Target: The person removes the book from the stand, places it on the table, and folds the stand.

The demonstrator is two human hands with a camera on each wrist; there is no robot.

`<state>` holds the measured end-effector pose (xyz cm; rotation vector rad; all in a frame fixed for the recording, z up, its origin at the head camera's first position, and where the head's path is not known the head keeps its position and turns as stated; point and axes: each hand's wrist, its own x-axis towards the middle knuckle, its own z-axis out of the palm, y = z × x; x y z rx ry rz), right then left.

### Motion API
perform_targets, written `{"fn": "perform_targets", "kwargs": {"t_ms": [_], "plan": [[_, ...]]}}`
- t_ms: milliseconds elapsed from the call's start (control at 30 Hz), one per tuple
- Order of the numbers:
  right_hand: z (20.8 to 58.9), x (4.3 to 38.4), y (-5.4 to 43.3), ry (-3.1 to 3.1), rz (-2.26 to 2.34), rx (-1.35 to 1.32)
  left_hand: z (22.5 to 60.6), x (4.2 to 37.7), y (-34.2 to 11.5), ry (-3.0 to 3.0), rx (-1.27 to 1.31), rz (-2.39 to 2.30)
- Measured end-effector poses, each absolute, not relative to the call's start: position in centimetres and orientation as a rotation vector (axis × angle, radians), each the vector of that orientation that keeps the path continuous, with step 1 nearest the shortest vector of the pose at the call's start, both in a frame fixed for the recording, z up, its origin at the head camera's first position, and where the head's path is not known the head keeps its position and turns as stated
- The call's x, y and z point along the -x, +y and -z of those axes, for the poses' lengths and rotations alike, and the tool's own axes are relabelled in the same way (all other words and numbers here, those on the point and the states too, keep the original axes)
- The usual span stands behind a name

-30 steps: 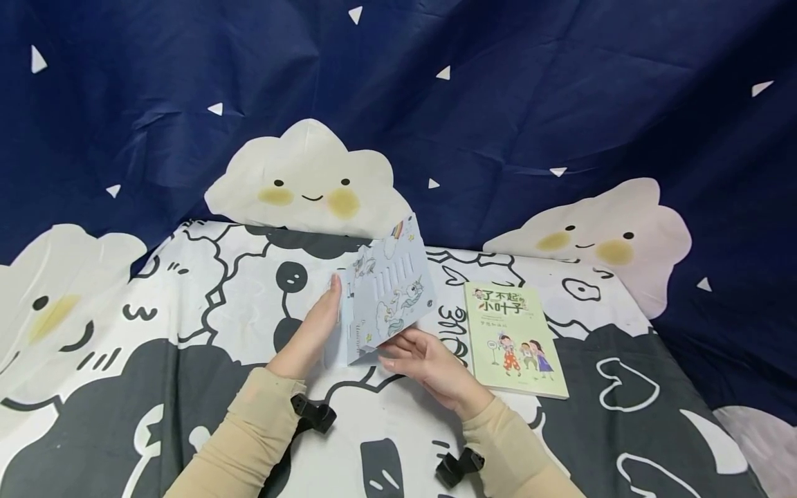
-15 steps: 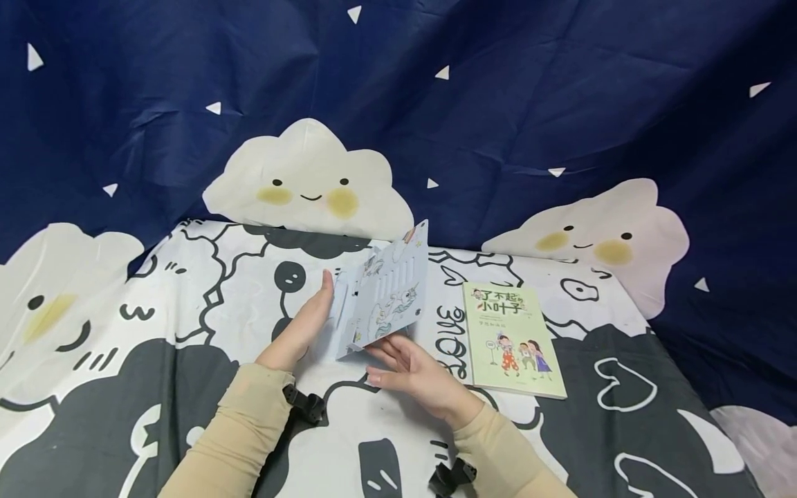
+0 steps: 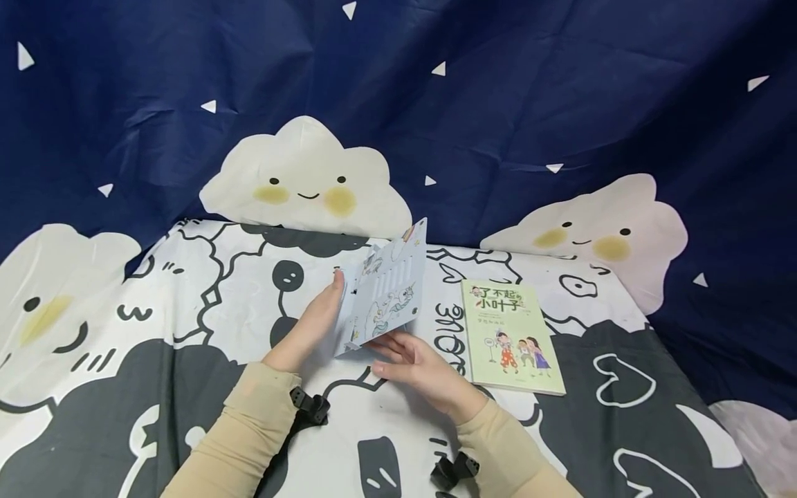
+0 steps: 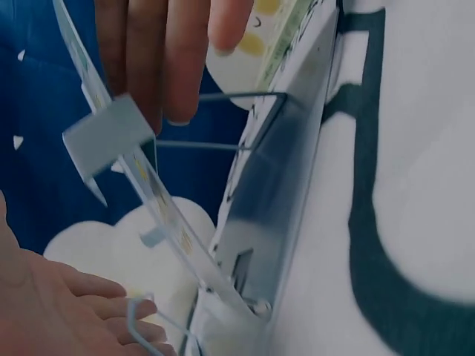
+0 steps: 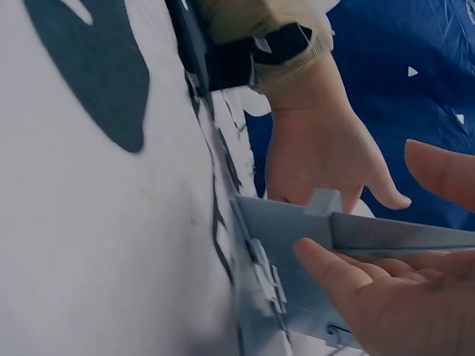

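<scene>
A pale blue book stand (image 3: pixel 391 287) with unicorn prints and slots stands on the cloth, its panel tilted up from its base plate (image 4: pixel 278 185). My left hand (image 3: pixel 309 324) is at the stand's left side, fingers straight and thumb up. In the left wrist view those fingers are by a small wire piece (image 4: pixel 132 322). My right hand (image 3: pixel 423 370) is palm up at the panel's lower right, its straight fingers running behind it and partly hidden. Wire legs (image 4: pixel 200 144) run between panel and base at the back.
A light green book (image 3: pixel 513 346) with cartoon children lies flat to the right of the stand. A black-and-white patterned cloth (image 3: pixel 212 311) covers the table. Behind it hangs a navy curtain (image 3: pixel 498 117) with smiling clouds.
The panel has tilted a little to the right and its lower edge has shifted slightly left. My right hand has moved slightly down and left, its thumb away from the panel's edge.
</scene>
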<state>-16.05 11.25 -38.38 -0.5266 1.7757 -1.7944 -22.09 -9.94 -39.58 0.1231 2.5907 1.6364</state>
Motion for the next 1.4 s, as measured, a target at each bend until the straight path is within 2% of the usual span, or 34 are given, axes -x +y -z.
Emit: {"fn": "perform_targets", "kwargs": {"t_ms": [267, 767, 1033, 1400], "plan": [[37.0, 16.8, 12.9, 1.901, 1.779, 0.479, 38.0, 20.8, -8.6, 2.679, -0.180, -1.627], [35.0, 17.8, 15.3, 1.919, 2.056, 0.345, 37.2, 19.0, -5.9, 2.651, -0.368, -1.660], [35.5, 18.5, 16.1, 1.877, 2.179, 0.180, 37.5, 18.1, -4.9, 2.754, -0.527, -1.570], [37.3, 19.8, 16.8, 1.755, 2.269, 0.013, 37.3, 17.5, -4.1, 2.832, -0.524, -1.441]]}}
